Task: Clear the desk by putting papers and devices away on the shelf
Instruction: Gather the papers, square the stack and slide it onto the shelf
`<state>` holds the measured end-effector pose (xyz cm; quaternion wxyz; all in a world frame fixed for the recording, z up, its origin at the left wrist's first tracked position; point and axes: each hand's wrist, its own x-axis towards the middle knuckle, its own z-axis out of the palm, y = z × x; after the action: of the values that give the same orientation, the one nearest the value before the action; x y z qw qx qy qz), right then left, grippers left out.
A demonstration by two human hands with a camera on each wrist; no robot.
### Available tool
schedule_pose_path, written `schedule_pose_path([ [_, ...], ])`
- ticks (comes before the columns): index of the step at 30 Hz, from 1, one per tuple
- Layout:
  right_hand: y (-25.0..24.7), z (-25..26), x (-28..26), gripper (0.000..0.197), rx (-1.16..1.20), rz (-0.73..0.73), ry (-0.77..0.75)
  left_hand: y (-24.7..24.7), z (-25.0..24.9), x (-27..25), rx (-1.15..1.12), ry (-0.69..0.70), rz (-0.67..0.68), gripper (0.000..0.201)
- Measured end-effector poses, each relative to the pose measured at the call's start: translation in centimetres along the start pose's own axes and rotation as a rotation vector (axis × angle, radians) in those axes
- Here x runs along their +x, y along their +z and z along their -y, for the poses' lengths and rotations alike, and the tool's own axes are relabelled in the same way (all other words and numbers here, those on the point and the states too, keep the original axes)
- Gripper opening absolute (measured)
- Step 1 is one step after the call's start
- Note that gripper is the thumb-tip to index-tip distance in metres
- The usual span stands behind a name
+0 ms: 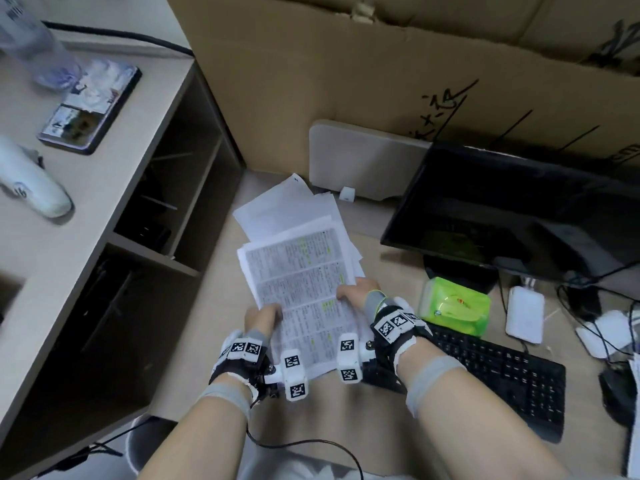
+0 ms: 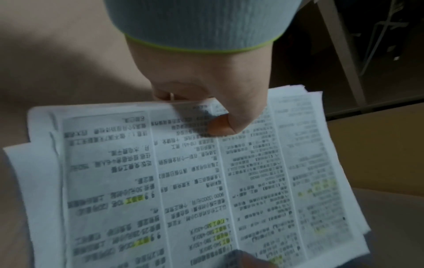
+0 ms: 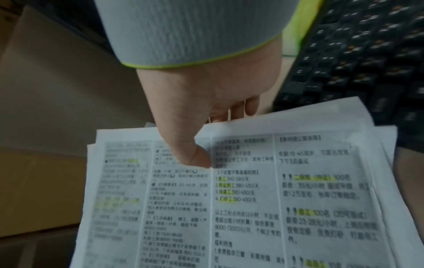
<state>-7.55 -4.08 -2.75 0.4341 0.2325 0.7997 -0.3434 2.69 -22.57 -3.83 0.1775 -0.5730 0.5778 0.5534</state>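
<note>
A stack of printed papers (image 1: 301,271) with yellow highlights is held above the desk (image 1: 214,341) by both hands. My left hand (image 1: 265,315) pinches the stack's left edge, thumb on top of the papers (image 2: 183,181). My right hand (image 1: 356,292) pinches the right edge, thumb pressing on the papers (image 3: 241,199) and fingers underneath. The shelf unit (image 1: 162,188) with dark open compartments stands to the left. A black keyboard (image 1: 498,372), a black monitor (image 1: 502,216) and a white power bank (image 1: 524,313) sit on the desk at the right.
A cardboard wall (image 1: 346,81) backs the desk. A grey-white flat device (image 1: 363,161) leans against it. A green tissue box (image 1: 453,304) stands beside the keyboard. On the shelf top lie a phone (image 1: 90,105), a plastic bottle (image 1: 31,39) and a white object (image 1: 34,185). Cables and a mouse (image 1: 620,393) crowd the far right.
</note>
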Motion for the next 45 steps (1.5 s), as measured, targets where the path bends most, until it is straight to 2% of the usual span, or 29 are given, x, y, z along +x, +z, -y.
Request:
schedule_pose_path([
  [3,-0.1,2.0,1.6,0.046,0.051,-0.123,-0.084,0.5,-2.2,0.0,-0.108,0.094,0.015,0.027],
  [5,-0.4,4.1,1.1,0.043,0.057,-0.136,-0.137,0.6,-3.6,0.6,-0.163,0.126,0.031,0.025],
  [6,-0.4,5.0,1.3,0.045,0.059,-0.122,-0.163,0.7,-4.2,1.2,-0.168,0.137,0.03,0.026],
  [8,-0.5,6.1,2.0,0.062,0.025,-0.109,-0.19,1.0,-4.4,2.8,-0.158,0.136,0.062,0.035],
  [10,0.0,6.1,5.0,0.077,-0.013,-0.091,-0.171,1.8,-3.0,7.7,-0.123,0.094,0.09,0.053],
  [12,-0.1,6.5,5.7,0.087,-0.069,-0.092,-0.108,2.2,-2.2,10.0,-0.09,0.1,0.082,0.064],
  [15,-0.6,7.4,5.0,0.103,-0.186,-0.125,-0.012,1.6,-5.3,4.7,-0.052,0.106,0.049,0.078],
  [18,-0.4,7.8,5.4,0.106,-0.192,-0.086,0.042,1.6,-5.9,4.3,-0.096,0.058,0.04,0.083],
  [20,-0.3,7.9,5.1,0.096,-0.179,-0.021,0.07,1.8,-5.9,4.7,-0.139,0.028,0.065,0.09],
  [23,0.1,7.3,4.8,0.062,-0.215,0.033,0.078,2.2,-5.1,6.6,-0.133,-0.028,0.109,0.11],
  [26,0.2,6.1,4.5,0.04,-0.181,0.063,0.072,2.5,-0.8,12.9,-0.099,-0.093,0.093,0.108],
  [28,-0.2,5.5,3.8,0.03,-0.193,0.079,0.015,2.3,0.8,14.1,-0.099,-0.159,0.108,0.103],
  [30,-0.9,5.0,2.6,0.019,-0.187,0.086,-0.025,2.2,0.7,12.4,-0.185,-0.158,0.06,0.089],
  [32,-1.6,4.5,1.1,0.021,-0.117,0.081,-0.066,2.1,-2.2,6.8,-0.233,-0.108,-0.003,0.076],
  [34,-2.7,3.8,-0.4,0.023,-0.072,0.04,-0.107,2.2,-4.4,2.4,-0.309,0.007,-0.029,0.07],
  [38,-5.8,2.3,-3.2,0.017,0.071,-0.106,-0.17,3.7,-6.4,-3.3,-0.229,0.194,-0.001,0.029],
  [41,-8.6,0.9,-5.0,0.017,0.209,-0.181,-0.202,5.3,-7.5,-7.3,-0.217,0.308,0.012,0.029],
  [43,-10.7,-0.1,-6.2,0.034,0.301,-0.199,-0.251,6.5,-7.9,-9.9,-0.238,0.365,0.025,0.031],
  [45,-12.9,-1.4,-7.5,0.039,0.378,-0.211,-0.297,8.1,-7.9,-12.7,-0.261,0.431,0.04,0.028],
])
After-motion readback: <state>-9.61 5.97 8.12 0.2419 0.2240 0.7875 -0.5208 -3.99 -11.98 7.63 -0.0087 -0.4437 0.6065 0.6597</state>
